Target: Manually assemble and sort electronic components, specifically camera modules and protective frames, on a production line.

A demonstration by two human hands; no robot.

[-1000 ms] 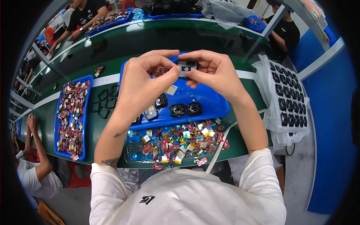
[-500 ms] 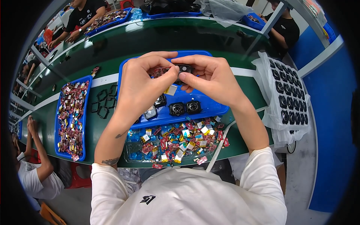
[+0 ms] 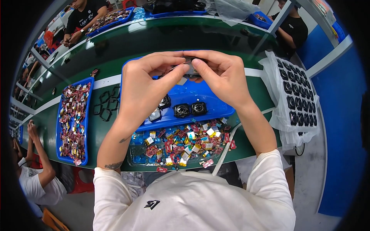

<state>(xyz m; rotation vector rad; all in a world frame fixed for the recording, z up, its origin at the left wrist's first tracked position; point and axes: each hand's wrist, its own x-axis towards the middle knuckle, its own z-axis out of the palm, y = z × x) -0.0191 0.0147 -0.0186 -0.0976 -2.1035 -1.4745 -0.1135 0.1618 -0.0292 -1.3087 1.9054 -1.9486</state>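
Above the blue tray (image 3: 216,103), my left hand (image 3: 144,79) and right hand (image 3: 225,77) meet around a small black casing (image 3: 190,74). Both hands are closed on it, the thumbs pressing its near face and the fingers curled behind. Much of the casing is covered by fingers, and whether the red circuit board is inside I cannot tell. Below the hands, two black casings with round centres, a left one (image 3: 181,110) and a right one (image 3: 199,108), lie side by side in the tray. More casings (image 3: 165,102) sit partly behind my left wrist.
Nearer me, a clear plastic tray (image 3: 135,158) holds piled red circuit boards with batteries (image 3: 185,144). Left stand black frames (image 3: 105,114) and a blue tray of boards (image 3: 59,134). At right, casings (image 3: 295,91) sit in rows on white wrapping. Co-workers are across the bench and at left.
My hands have come closer together; the red circuit board seen at my left fingertips is now hidden. My right thumb has shifted up and right over the casing.
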